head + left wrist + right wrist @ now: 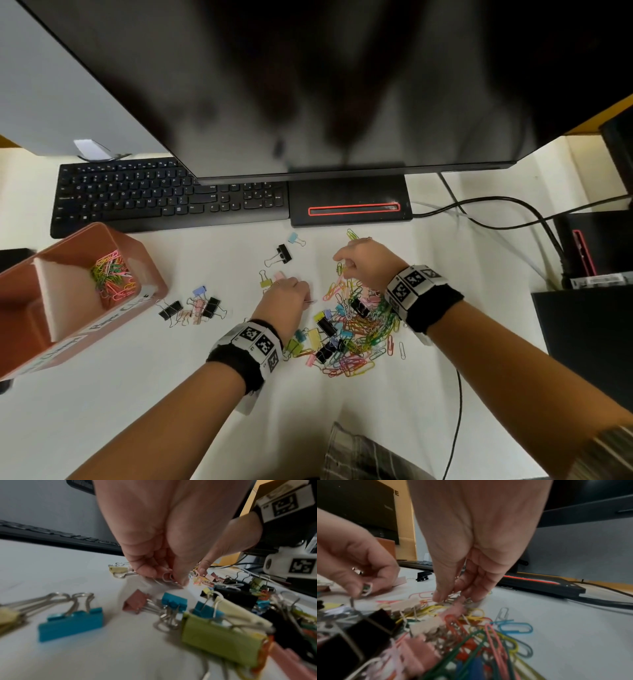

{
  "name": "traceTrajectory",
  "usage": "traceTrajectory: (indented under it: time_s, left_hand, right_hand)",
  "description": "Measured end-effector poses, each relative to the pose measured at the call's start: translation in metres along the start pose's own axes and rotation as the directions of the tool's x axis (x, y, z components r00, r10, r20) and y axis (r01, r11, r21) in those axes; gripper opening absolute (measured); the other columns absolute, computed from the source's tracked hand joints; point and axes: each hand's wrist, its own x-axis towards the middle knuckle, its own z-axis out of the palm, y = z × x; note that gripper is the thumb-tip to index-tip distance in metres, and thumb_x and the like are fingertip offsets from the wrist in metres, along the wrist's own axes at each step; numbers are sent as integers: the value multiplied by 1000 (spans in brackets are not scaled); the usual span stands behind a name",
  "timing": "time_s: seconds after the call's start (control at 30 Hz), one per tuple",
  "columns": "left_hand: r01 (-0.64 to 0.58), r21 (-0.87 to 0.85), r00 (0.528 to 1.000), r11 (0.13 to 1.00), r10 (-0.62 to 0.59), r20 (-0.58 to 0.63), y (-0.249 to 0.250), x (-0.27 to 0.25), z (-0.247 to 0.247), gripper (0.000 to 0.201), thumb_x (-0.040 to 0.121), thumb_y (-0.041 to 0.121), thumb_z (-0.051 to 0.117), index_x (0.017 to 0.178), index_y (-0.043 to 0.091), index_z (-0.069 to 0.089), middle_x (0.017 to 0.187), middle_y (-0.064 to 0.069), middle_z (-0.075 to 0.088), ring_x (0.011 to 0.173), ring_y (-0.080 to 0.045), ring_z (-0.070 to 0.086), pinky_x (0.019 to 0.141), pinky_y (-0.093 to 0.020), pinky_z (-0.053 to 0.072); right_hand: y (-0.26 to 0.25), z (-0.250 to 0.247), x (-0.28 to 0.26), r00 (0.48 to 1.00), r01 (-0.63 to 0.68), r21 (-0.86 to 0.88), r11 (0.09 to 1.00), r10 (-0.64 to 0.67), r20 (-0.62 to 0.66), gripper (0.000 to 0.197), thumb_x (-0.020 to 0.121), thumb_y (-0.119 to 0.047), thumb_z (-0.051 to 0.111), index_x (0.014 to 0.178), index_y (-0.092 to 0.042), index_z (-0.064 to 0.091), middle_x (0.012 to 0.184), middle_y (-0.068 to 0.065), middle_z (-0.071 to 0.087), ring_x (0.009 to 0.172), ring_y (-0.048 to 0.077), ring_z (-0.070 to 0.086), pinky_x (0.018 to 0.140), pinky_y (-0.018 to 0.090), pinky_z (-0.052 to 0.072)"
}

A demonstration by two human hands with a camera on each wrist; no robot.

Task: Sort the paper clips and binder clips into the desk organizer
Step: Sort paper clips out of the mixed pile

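Note:
A mixed heap of coloured paper clips and binder clips [352,332] lies on the white desk. The terracotta desk organizer [48,318] stands at the left, with coloured paper clips [113,277] in its far compartment. My left hand [171,578] hovers at the heap's left edge, thumb and fingers pinching a pale paper clip [167,576]. My right hand [453,598] reaches down at the heap's far side, its fingertips [439,597] pinched on clip wires there; a yellow paper clip [340,269] shows under it in the head view.
Loose binder clips [195,308] lie between organizer and heap, and a black one [282,254] sits further back. A black keyboard [164,195] and monitor base [349,202] line the back. Cables [507,209] and dark boxes [589,342] stand at the right.

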Motion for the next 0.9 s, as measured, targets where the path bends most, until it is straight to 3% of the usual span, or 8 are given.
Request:
traceTrajectory:
  time_s: [0.17, 0.27, 0.47, 0.63, 0.9]
  left_hand:
    - [-36, -183, 997, 982, 22, -77, 18, 5, -1, 10, 92, 17, 52, 98, 10, 54, 87, -2, 54, 81, -17, 48, 71, -24, 36]
    - [36, -199, 998, 979, -46, -43, 25, 16, 3, 19, 89, 18, 55, 107, 13, 50, 91, -4, 59, 82, -18, 52, 75, -29, 44]
    - [49, -86, 996, 995, -55, -69, 30, 25, 2, 11, 87, 10, 51, 95, 12, 57, 93, -7, 57, 89, -25, 54, 81, -37, 49]
    - [3, 20, 1000, 1000, -3, -13, 22, 23, -5, 38, 70, -4, 67, 101, 16, 57, 100, -3, 47, 92, -20, 47, 82, -30, 46]
    - [-15, 156, 999, 988, 7, 54, 18, 10, -4, 52, 68, -16, 56, 113, 8, 45, 112, -11, 49, 106, -26, 44, 88, -30, 38]
  right_hand:
    - [1, 8, 1, 999, 16, -42, 999, -17, -35, 19, 85, -14, 63, 103, -10, 65, 113, 8, 51, 92, 23, 57, 83, 27, 46]
    - [0, 10, 0, 999, 25, -53, 998, -27, -36, 16, 86, -13, 59, 99, -9, 66, 111, 7, 55, 95, 23, 57, 81, 26, 42]
    - [-3, 12, -3, 1000, -17, -67, 998, 16, -15, 18, 88, -14, 54, 103, -12, 63, 104, 7, 65, 97, 23, 57, 85, 33, 47]
    - [-6, 17, -5, 999, -4, -108, 994, 7, 32, 18, 91, -15, 52, 105, -10, 63, 110, 9, 58, 98, 25, 57, 83, 31, 44]
    - [-11, 13, -16, 999, -34, -1, 999, 34, -20, 20, 93, -20, 50, 105, -10, 62, 103, 5, 64, 89, 18, 56, 77, 27, 42]
